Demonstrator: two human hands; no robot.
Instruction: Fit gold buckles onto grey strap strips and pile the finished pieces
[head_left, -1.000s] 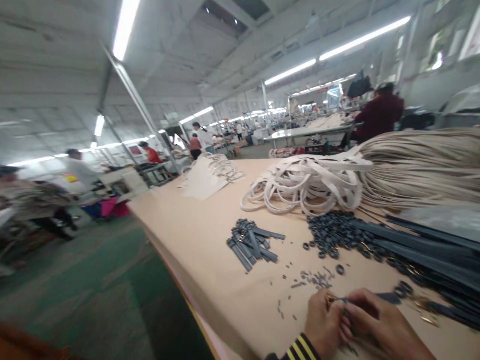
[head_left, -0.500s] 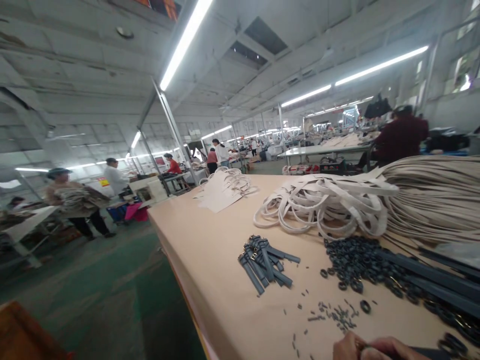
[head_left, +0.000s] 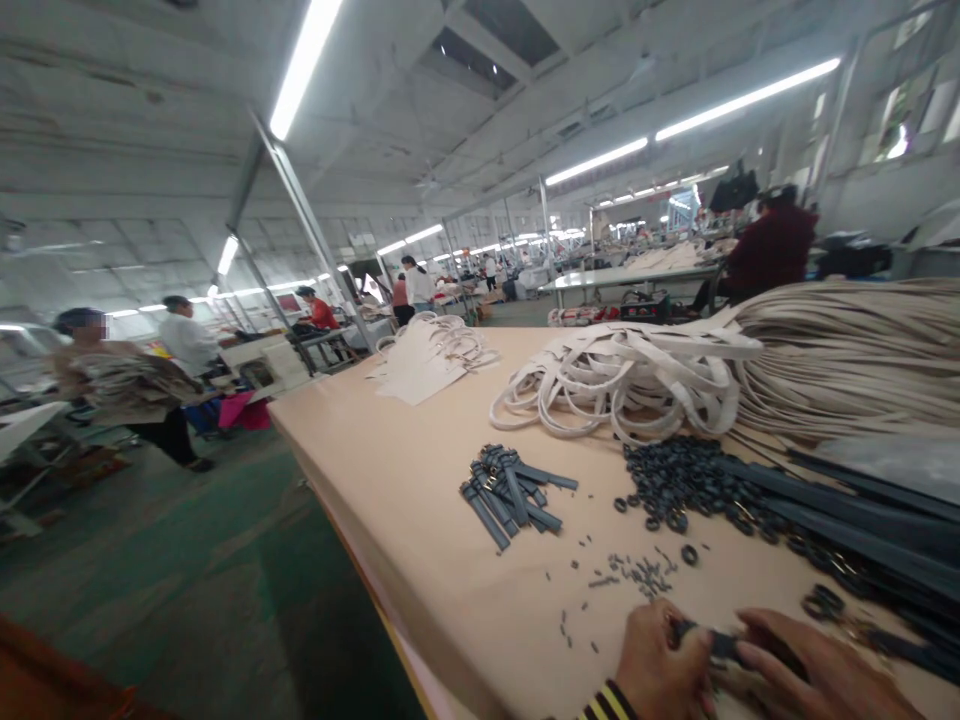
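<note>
At the lower right edge of the table, my left hand (head_left: 654,660) is closed on one end of a short dark blue-grey strap (head_left: 718,644). My right hand (head_left: 821,665) grips the other end between thumb and fingers; part of the strap is hidden by the hands. Just beyond my left hand lie small dark scraps (head_left: 637,575) and a single dark ring-shaped loop (head_left: 689,555). A pile of short dark straps with gold-coloured buckles (head_left: 514,490) rests farther left. Several more dark loops (head_left: 823,602) lie near my right hand.
A heap of dark loops (head_left: 667,475) and long dark strips (head_left: 840,510) cover the table's right side. Behind them are pale looped straps (head_left: 622,385) and a thick bundle of beige strips (head_left: 840,345). Pale flat panels (head_left: 420,370) lie at the far end. A person carrying fabric (head_left: 124,385) stands left.
Both hands have come further into view, and the dark strap between them now shows. The whole view has tilted down and shifted slightly. The person at the left has changed leg position.
</note>
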